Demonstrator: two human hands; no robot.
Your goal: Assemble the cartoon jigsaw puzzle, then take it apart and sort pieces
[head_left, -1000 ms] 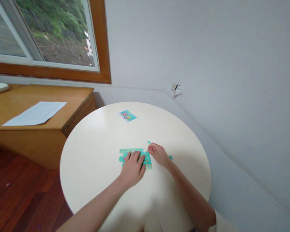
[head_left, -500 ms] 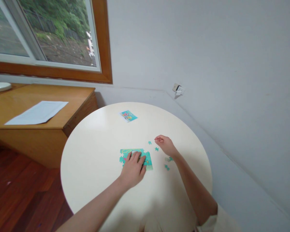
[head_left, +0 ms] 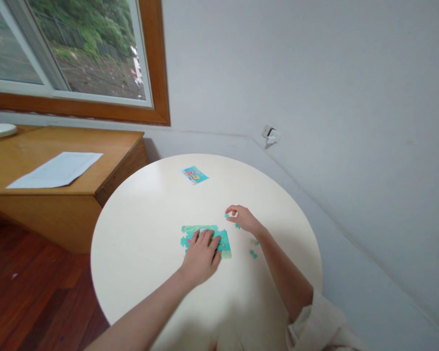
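A partly joined jigsaw puzzle (head_left: 224, 240), turquoise with a coloured picture, lies flat on the round table. My left hand (head_left: 202, 256) rests on it, palm down with fingers spread, and covers its middle. To the right of the puzzle, my right hand (head_left: 243, 218) has its thumb and forefinger curled round the edges of a small turquoise puzzle piece (head_left: 227, 215), which is on the table. Another loose piece (head_left: 237, 226) lies just under this hand. Nearer to me, beside my right forearm, are more loose pieces (head_left: 253, 254).
Toward the far edge of the white round table (head_left: 139, 234) lies a small picture card (head_left: 195, 175). A wooden desk (head_left: 58, 139) with a paper sheet (head_left: 56, 170) stands to the left. The wall with a socket (head_left: 270, 134) is behind and to the right.
My right hand has moved a little left, and its thumb and forefinger have come to the small turquoise piece. My left hand stays in place on the puzzle.
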